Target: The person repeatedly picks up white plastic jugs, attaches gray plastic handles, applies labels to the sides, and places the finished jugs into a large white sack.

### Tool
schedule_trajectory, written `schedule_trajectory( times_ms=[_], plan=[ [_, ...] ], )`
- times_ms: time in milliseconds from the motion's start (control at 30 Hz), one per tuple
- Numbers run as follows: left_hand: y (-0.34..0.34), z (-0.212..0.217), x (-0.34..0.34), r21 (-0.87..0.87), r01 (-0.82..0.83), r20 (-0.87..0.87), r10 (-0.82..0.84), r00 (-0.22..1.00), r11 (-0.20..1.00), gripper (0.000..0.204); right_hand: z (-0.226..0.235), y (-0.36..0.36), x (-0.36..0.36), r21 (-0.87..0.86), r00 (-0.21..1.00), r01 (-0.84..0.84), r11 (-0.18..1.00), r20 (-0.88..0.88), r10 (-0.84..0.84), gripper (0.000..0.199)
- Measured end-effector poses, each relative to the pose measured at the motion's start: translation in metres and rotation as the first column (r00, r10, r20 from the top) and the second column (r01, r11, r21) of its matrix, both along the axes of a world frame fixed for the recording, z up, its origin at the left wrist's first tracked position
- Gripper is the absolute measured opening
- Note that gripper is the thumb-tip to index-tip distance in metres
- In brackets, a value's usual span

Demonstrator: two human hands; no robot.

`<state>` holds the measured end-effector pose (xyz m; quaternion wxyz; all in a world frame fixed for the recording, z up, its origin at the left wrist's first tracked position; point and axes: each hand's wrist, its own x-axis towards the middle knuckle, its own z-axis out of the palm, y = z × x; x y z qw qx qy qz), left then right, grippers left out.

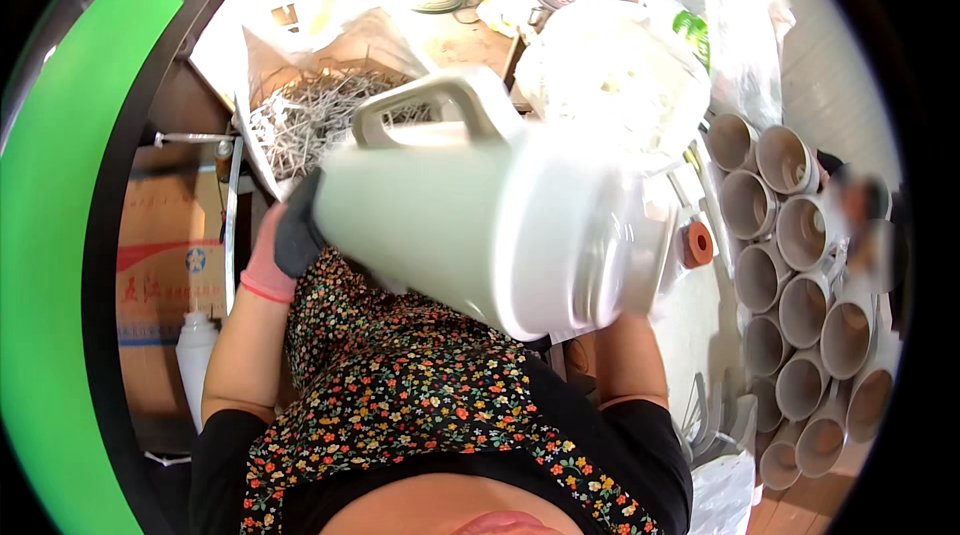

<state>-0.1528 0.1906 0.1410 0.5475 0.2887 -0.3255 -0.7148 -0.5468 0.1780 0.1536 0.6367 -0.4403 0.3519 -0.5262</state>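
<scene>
White jug (480, 225) lies sideways between both hands, left hand (285, 245) at its base.

The big white jug (490, 225) fills the middle; stacked jugs (800, 305) crowd the right.

Left hand (285, 245) is covered by a glove, dark palm, pink knit cuff. Black short sleeves are worn under a flowered apron (420, 385).

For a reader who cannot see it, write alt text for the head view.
A large white plastic jug with a moulded handle lies sideways between a gloved left hand at its base and a mostly hidden right hand. Stacked white jugs fill the right side.
</scene>
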Motion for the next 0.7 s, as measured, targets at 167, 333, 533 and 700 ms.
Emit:
schedule_trajectory(
  times_ms=[167, 333, 533, 700],
  plan=[
    [0.011, 0.011, -0.025, 0.014, 0.070, 0.520, -0.067, 0.852, 0.997, 0.052, -0.018, -0.008, 0.074, 0.038, 0.953, -0.070, 0.997, 0.297, 0.055, 0.047],
    [0.003, 0.116, -0.053, -0.819, 0.242, 0.537, 0.545, 0.645, 0.520, 0.072, -0.028, -0.021, 0.115, -0.005, 0.962, -0.033, 0.999, 0.271, 0.033, 0.044],
    [0.045, 0.217, -0.144, -0.672, 0.589, 0.724, 0.232, 0.650, 0.449, 0.100, -0.034, -0.042, 0.160, -0.087, 0.986, -0.060, 0.994, 0.150, 0.072, 0.041],
    [0.023, 0.217, -0.187, -0.720, 0.684, 0.681, 0.071, 0.729, -0.116, 0.071, -0.035, -0.050, 0.162, -0.084, 0.993, -0.041, 0.996, 0.108, 0.050, 0.039]
  ],
)
